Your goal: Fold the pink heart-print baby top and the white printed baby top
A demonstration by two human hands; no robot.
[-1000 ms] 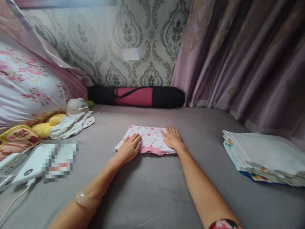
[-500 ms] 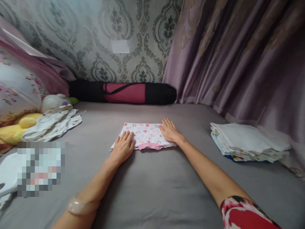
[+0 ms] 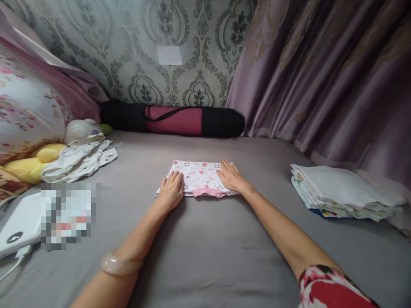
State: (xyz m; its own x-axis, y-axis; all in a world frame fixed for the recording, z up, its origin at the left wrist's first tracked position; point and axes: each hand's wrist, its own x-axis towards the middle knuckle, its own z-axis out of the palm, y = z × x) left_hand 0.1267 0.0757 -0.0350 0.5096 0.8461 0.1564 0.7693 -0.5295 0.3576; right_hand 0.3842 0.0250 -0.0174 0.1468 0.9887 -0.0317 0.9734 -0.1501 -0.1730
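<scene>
A folded white garment (image 3: pixel 202 176) with pink hearts and flowers lies flat on the grey bed sheet (image 3: pixel 205 244). Its pink neckline edge faces me. My left hand (image 3: pixel 171 188) rests on the garment's left side, palm down, with the fingers stretched forward and close together. On the right side, my right hand (image 3: pixel 230 176) lies flat with its fingers extended over the cloth. Neither hand grips the fabric. What is beneath the palms is hidden.
Folded white cloths (image 3: pixel 343 190) form a stack at the right. A black and red long bag (image 3: pixel 173 119) lies along the wall. On the left are a crumpled white cloth (image 3: pixel 77 158), a yellow plush toy (image 3: pixel 28 167), and a white power bank (image 3: pixel 25 222) with a cable.
The view has shifted slightly left, so most things appear further right. Both hands stay on the garment, and the left fingers look a little closer together.
</scene>
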